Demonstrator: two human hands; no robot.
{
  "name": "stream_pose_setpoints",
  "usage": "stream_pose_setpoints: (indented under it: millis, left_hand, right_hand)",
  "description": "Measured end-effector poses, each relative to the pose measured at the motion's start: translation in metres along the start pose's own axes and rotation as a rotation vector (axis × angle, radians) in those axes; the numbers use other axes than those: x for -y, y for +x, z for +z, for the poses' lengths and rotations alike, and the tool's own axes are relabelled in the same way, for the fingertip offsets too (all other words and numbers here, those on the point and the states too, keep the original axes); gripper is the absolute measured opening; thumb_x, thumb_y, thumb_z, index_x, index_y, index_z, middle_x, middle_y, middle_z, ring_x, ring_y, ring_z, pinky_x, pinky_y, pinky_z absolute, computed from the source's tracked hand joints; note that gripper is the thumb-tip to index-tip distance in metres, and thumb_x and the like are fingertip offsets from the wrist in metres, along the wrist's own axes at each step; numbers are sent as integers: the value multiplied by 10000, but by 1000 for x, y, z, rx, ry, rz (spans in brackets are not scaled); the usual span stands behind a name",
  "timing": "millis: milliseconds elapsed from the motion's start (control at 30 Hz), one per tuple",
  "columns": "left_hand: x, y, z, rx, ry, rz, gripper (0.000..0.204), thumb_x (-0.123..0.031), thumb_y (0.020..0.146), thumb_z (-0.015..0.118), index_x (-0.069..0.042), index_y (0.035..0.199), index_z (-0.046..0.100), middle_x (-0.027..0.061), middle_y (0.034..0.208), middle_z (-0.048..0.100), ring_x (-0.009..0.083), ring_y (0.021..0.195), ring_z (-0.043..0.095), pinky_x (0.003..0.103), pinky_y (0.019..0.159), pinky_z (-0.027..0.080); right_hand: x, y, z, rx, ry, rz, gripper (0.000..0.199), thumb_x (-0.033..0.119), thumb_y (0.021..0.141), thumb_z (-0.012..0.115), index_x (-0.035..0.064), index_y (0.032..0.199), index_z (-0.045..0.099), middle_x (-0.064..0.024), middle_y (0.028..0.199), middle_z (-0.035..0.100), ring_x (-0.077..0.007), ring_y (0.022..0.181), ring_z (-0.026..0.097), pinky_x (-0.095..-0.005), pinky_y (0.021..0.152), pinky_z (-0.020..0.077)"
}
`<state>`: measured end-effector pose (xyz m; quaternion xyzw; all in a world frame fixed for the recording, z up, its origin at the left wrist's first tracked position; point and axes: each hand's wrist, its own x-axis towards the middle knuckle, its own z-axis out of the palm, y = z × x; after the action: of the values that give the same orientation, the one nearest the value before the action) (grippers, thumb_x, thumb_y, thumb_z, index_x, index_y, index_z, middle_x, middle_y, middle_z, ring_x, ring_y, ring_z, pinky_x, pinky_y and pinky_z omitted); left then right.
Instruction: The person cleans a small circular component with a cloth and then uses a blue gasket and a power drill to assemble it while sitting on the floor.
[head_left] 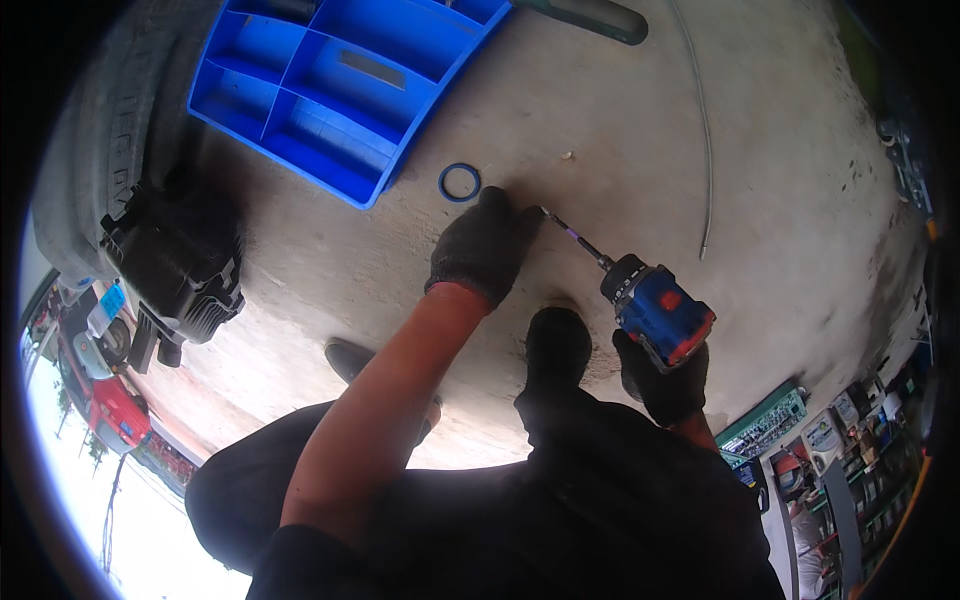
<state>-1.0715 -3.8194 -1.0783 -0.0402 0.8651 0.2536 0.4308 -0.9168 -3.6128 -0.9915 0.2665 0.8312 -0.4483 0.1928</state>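
My right hand, in a black glove, grips a blue and black cordless drill with red parts. A long thin bit runs from its chuck up and to the left. The bit's tip is right beside the fingers of my left hand, also black-gloved and low over the floor. Those fingers look curled; what they hold, if anything, is hidden under the glove. A blue ring lies on the floor just beyond my left hand.
A blue divided tray stands at the far left. Black machinery with fins sits left of my forearm. A thin rod or cable and a dark bar lie farther off. My shoe is between my hands. Shelves with goods are at right.
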Motion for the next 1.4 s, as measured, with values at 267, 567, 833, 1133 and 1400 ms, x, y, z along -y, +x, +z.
stream_pose_setpoints:
  millis: [267, 567, 833, 1133, 1400]
  left_hand:
    - [-5, -37, 14, -219, 109, 108, 419, -369, 911, 645, -144, 1243, 524, 161, 1095, 626, 378, 937, 671, 480, 783, 548]
    - [13, -34, 8, -258, 126, 167, 256, -196, 916, 611, -166, 1169, 627, 147, 1072, 648, 389, 930, 661, 473, 776, 543]
    - [37, -37, 8, -375, 84, 367, 232, -136, 912, 613, -160, 1142, 618, 129, 1020, 643, 365, 895, 656, 459, 752, 539]
    - [37, -33, 7, -374, -20, 249, 196, -172, 928, 617, -138, 1122, 618, 153, 1033, 638, 383, 909, 659, 474, 756, 537]
    - [35, -27, 15, -382, -9, 238, 210, -176, 907, 641, -135, 1113, 633, 144, 1029, 639, 367, 884, 664, 447, 734, 541]
  right_hand:
    - [0, -1, -3, 67, 16, 155, 428, 250, 781, 835, 30, 1048, 581, -129, 877, 673, -310, 754, 690, -387, 653, 538]
    - [4, 0, 10, -50, -185, -253, 342, 217, 795, 816, 43, 988, 594, -131, 852, 660, -358, 708, 666, -403, 592, 524]
    - [-2, 3, 14, -6, -332, -518, 341, 217, 765, 835, 68, 971, 609, -123, 861, 657, -346, 729, 676, -411, 621, 544]
    - [2, 2, 18, 112, -336, -427, 634, 246, 724, 846, 16, 1239, 557, -161, 1081, 681, -344, 935, 698, -413, 823, 574]
    - [4, 2, 15, 122, -343, -334, 658, 256, 699, 870, 36, 1239, 563, -144, 1064, 697, -328, 923, 707, -399, 818, 572]
